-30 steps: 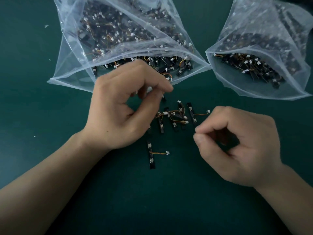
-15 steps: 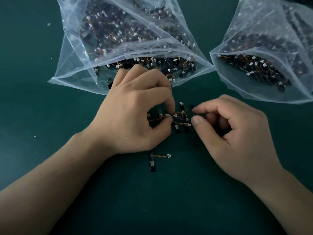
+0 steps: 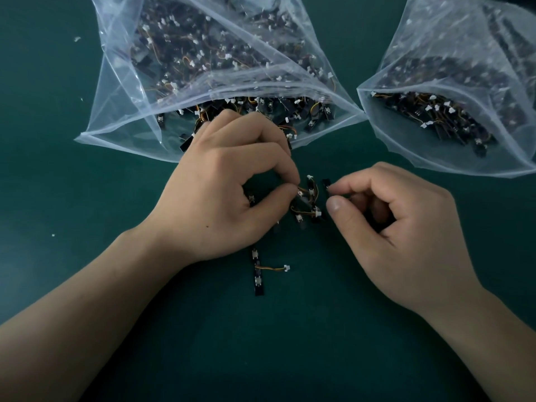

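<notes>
A small pile of black strip boards with orange wires and white plugs (image 3: 309,204) lies on the green mat between my hands. My left hand (image 3: 229,187) covers the pile's left part, and its thumb and forefinger pinch a wired board at the pile's left edge. My right hand (image 3: 400,224) has its fingers curled, with forefinger and thumb pinching a black strip board (image 3: 327,185) at the pile's right edge. One more strip board with a wire and plug (image 3: 258,271) lies alone, nearer to me.
Two clear plastic bags full of the same wired boards lie open toward me: a large one (image 3: 139,91) at the back left, another (image 3: 406,82) at the back right. The green mat (image 3: 87,256) carries a few white crumbs on the left.
Both hands came in from apart onto the pile. The left hand dropped onto its left side and pinched a board; the right hand moved left and took hold of a strip.
</notes>
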Motion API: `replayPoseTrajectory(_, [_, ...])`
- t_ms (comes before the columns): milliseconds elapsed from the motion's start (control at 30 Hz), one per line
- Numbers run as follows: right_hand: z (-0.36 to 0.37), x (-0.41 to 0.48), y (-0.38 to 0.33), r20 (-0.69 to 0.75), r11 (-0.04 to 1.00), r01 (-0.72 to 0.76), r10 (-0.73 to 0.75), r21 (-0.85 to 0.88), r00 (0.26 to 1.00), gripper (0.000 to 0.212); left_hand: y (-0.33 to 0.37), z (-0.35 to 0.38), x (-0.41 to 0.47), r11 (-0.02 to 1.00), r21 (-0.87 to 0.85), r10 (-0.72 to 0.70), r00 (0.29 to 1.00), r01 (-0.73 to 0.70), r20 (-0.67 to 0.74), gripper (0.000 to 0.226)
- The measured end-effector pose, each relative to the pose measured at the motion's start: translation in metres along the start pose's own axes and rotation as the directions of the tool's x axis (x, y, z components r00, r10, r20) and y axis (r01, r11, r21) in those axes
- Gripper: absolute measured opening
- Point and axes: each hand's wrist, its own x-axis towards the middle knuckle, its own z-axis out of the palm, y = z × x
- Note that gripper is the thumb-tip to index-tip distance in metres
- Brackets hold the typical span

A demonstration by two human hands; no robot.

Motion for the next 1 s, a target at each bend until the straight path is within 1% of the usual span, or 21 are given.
replayPoseTrajectory(167, [-0.001, 0.000, -0.001, 0.015, 1.000, -0.007, 0.007, 0.020, 1.000, 0.009, 0.001, -0.001, 0.000, 0.998, -0.066, 0.008, 0.998, -0.012, -0.059, 0.003])
replayPoseTrajectory(333, [-0.002, 0.001, -0.003, 0.039, 0.999, -0.008, 0.006, 0.041, 0.999, 0.012, 0.000, 0.000, 0.000, 0.996, -0.076, 0.034, 0.998, -0.038, -0.054, 0.004])
replayPoseTrajectory(467, [-0.004, 0.000, -0.004, 0.063, 0.998, 0.007, -0.011, 0.066, 0.998, 0.019, 0.000, 0.000, 0.000, 0.996, -0.083, 0.013, 0.998, -0.019, -0.064, 0.004])
replayPoseTrajectory(567, [-0.007, 0.000, -0.006, 0.083, 0.999, 0.023, -0.026, 0.031, 0.996, 0.024, 0.002, -0.001, -0.001, 0.996, -0.084, -0.025, 0.993, 0.015, -0.116, 0.005])
replayPoseTrajectory(733, [-0.004, -0.002, -0.007, 0.140, 0.980, 0.151, -0.133, -0.127, 0.981, 0.029, 0.004, -0.002, 0.000, 0.995, -0.085, -0.074, 0.981, 0.059, -0.182, 0.002])
replayPoseTrajectory(800, [-0.004, -0.002, -0.006, 0.166, 0.965, 0.212, -0.187, -0.153, 0.968, 0.028, 0.005, -0.002, 0.000, 0.994, -0.090, -0.076, 0.979, 0.060, -0.188, 0.002])
replayPoseTrajectory(933, [-0.009, -0.001, 0.005, 0.275, 0.918, 0.375, -0.330, -0.131, 0.903, 0.014, 0.005, -0.002, 0.000, 0.995, -0.088, -0.073, 0.980, 0.057, -0.187, 0.003])
replayPoseTrajectory(1000, [-0.011, 0.002, 0.009, 0.295, 0.880, 0.447, -0.390, -0.160, 0.872, 0.016, 0.005, -0.002, 0.000, 0.994, -0.090, -0.072, 0.979, 0.056, -0.190, 0.003])
